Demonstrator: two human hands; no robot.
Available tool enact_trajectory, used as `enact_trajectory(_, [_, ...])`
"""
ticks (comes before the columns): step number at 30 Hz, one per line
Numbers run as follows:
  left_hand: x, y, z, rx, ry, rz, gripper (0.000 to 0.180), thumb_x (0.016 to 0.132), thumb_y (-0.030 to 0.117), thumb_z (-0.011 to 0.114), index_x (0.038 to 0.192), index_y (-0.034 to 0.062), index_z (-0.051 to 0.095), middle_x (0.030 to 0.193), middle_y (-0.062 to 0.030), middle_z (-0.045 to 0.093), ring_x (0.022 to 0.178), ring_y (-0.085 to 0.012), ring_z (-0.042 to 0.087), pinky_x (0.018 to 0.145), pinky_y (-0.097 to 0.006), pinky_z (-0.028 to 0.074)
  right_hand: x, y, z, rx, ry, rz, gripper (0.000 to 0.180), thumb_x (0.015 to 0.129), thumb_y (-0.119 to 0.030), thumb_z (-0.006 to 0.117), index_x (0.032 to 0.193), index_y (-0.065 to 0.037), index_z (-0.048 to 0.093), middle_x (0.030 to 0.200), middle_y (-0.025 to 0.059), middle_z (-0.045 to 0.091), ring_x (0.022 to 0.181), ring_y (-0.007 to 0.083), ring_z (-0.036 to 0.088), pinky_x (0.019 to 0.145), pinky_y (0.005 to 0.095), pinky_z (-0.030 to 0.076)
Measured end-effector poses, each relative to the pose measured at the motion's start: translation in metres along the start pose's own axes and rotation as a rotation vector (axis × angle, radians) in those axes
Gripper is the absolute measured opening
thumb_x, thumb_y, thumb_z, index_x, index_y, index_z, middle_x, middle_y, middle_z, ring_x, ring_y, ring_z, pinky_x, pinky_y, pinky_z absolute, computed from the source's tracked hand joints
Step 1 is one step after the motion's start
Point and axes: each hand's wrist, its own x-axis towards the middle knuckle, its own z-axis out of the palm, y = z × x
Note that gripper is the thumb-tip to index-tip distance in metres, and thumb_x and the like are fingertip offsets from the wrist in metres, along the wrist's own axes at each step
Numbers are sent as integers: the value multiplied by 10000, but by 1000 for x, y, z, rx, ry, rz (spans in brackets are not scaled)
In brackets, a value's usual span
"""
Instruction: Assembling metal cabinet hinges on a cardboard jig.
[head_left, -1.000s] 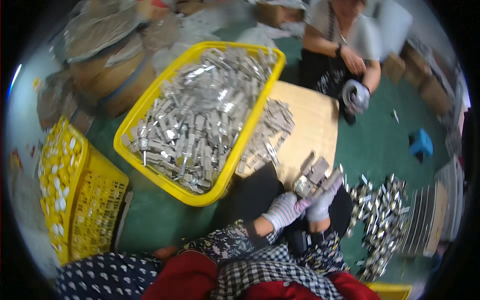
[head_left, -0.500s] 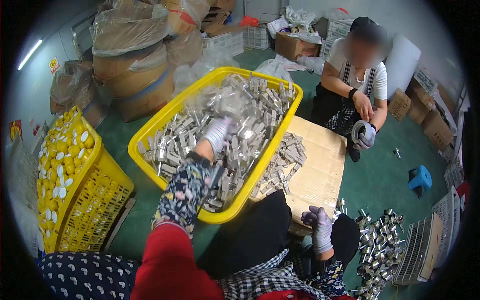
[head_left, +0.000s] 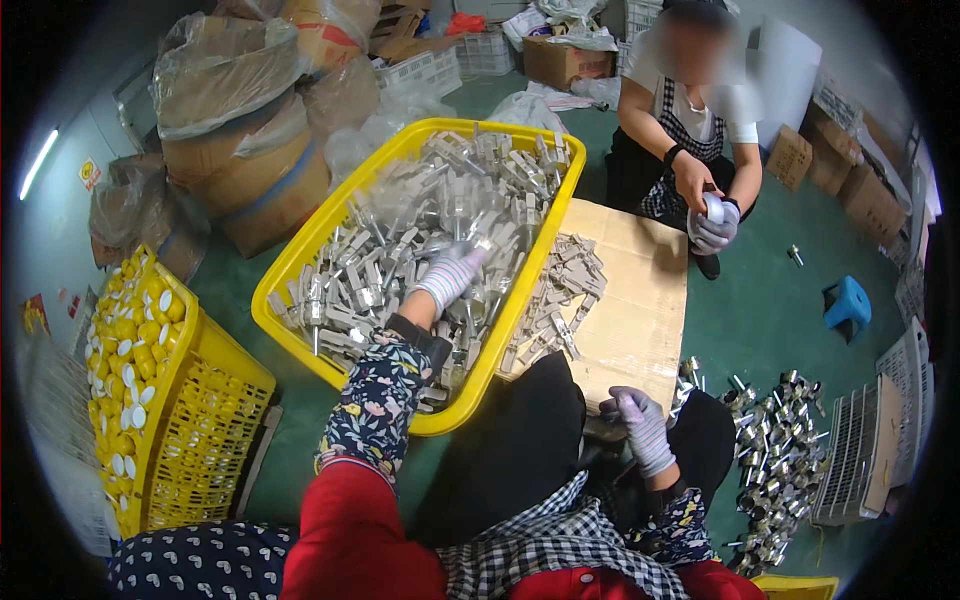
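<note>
My left hand (head_left: 448, 277), in a white knit glove, reaches into the big yellow tub (head_left: 300, 265) and closes around grey metal parts (head_left: 380, 250) near its middle. Several more of these parts fill the tub. My right hand (head_left: 640, 425), in a pale purple glove, rests low by my knee at the near edge of the cardboard sheet (head_left: 640, 300), fingers loosely apart and holding nothing. A smaller heap of grey parts (head_left: 560, 290) lies on the cardboard beside the tub.
A second person (head_left: 700, 130) sits across the cardboard, gloved hands on a small part. A yellow crate of yellow and white caps (head_left: 150, 390) stands at left. Shiny metal fittings (head_left: 780, 450) lie at right near a white basket (head_left: 860, 450) and a blue stool (head_left: 848, 300). Wrapped drums sit behind.
My two hands were together holding a part by my knee. The left hand then reached into the tub and has drawn slightly nearer; the right hand stayed low, now empty.
</note>
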Motion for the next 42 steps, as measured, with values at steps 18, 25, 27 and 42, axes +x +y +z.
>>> enact_trajectory(18, [27, 166, 180, -357, -363, 64, 691, 848, 615, 355, 1026, -10, 589, 800, -75, 599, 638, -136, 541, 526, -255, 446, -63, -61, -130, 179, 282, -189, 610, 837, -485, 509, 1102, 64, 513, 918, 119, 620, 870, 178, 592, 813, 293, 455])
enact_trajectory(25, [83, 156, 223, -412, -304, -51, 804, 814, 687, 317, 1277, 33, 390, 1171, -159, 485, 1010, -251, 493, 798, -398, 428, -72, -54, -142, 163, 336, -156, 548, 829, -445, 534, 1061, 51, 547, 879, 89, 637, 828, 138, 584, 760, 268, 457])
enact_trajectory(27, [93, 162, 229, -462, -296, -46, 808, 807, 698, 314, 1299, 60, 369, 1215, -162, 448, 1063, -273, 455, 831, -429, 403, -72, -56, -145, 185, 355, -122, 445, 838, -353, 541, 1053, 36, 555, 880, 84, 635, 819, 133, 576, 751, 260, 453])
enact_trajectory(42, [110, 190, 241, -580, -517, -127, 979, 724, 807, 220, 1251, 6, 416, 1230, -143, 460, 1095, -298, 443, 868, -453, 360, -65, -54, -159, 362, 285, -103, 424, 835, -334, 580, 1086, 5, 544, 901, 80, 635, 832, 110, 560, 752, 235, 423])
